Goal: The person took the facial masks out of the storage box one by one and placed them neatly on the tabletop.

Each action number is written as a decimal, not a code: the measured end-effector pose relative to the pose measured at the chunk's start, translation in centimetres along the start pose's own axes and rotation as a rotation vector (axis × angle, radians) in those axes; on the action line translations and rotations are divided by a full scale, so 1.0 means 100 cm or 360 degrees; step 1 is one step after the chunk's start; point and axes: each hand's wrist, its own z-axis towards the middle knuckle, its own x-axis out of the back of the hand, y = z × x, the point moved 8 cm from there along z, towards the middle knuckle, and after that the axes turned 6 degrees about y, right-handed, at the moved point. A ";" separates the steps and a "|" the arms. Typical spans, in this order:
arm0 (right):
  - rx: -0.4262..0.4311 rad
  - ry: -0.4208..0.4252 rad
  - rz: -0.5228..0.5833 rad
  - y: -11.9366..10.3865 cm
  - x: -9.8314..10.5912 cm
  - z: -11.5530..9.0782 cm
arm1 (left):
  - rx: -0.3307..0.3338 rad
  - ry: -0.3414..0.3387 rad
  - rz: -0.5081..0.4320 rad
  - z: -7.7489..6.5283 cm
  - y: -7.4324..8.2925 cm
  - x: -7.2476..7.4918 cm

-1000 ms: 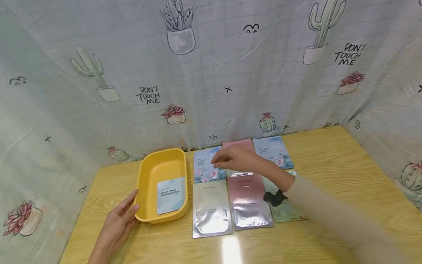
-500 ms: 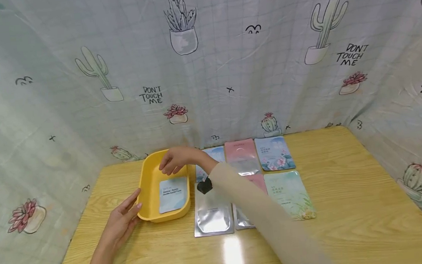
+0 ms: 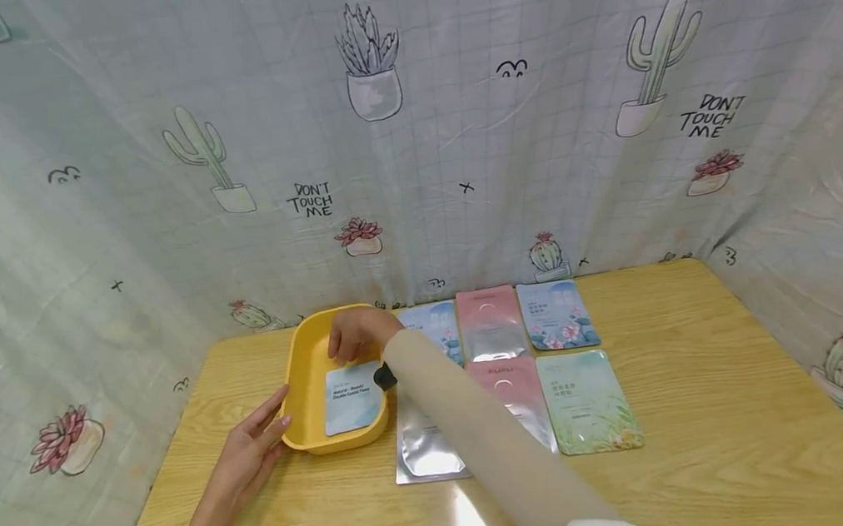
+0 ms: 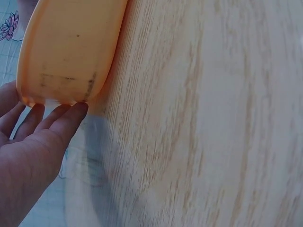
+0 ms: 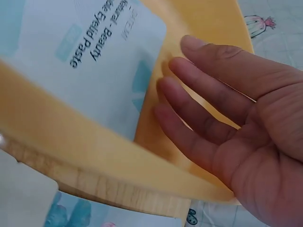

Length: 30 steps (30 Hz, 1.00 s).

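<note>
A yellow plastic tray point(image 3: 311, 398) stands on the table at the left. Inside it lies a flat pale blue packet point(image 3: 352, 401) printed "Natural Beauty Double Eyelid Paste". My left hand point(image 3: 248, 452) is at the tray's left side, with its fingertips against the outer wall and its thumb near the rim. Over the back part of the tray, my right hand point(image 3: 358, 332) reaches in. The right wrist view shows its loosely bent fingers point(image 5: 189, 99) beside the packet's edge, holding nothing.
Right of the tray, flat sachets lie in two rows on the wooden table point(image 3: 705, 405): blue floral point(image 3: 557, 315), pink point(image 3: 492, 324), green point(image 3: 588, 403) and silver point(image 3: 423, 451). My right sleeve point(image 3: 474, 434) hides parts of them. A cactus-print curtain point(image 3: 455, 126) stands behind.
My right hand has moved left from above the sachets into the tray, and slightly lower since half a second ago. My left hand has stayed at the tray's side.
</note>
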 end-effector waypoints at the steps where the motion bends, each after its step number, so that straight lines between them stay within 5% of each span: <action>1: -0.0013 0.0001 -0.0021 0.001 0.001 0.000 | -0.0002 -0.0001 -0.0004 0.000 0.000 0.000; 7: -0.0162 -0.0141 0.0071 0.003 0.000 0.000 | 0.0001 -0.0008 -0.0024 0.002 0.001 0.001; 15: -0.0427 -0.0508 0.0254 0.009 -0.022 0.003 | 0.0049 0.0033 -0.0020 0.002 -0.003 0.002; 23: -0.0496 -0.0733 0.0418 0.012 -0.032 0.000 | -0.0001 -0.0012 -0.0023 0.003 0.001 0.000; 30: -0.0691 -0.0889 0.0757 0.009 -0.043 -0.010 | 0.0039 0.0007 -0.0024 0.002 -0.001 0.001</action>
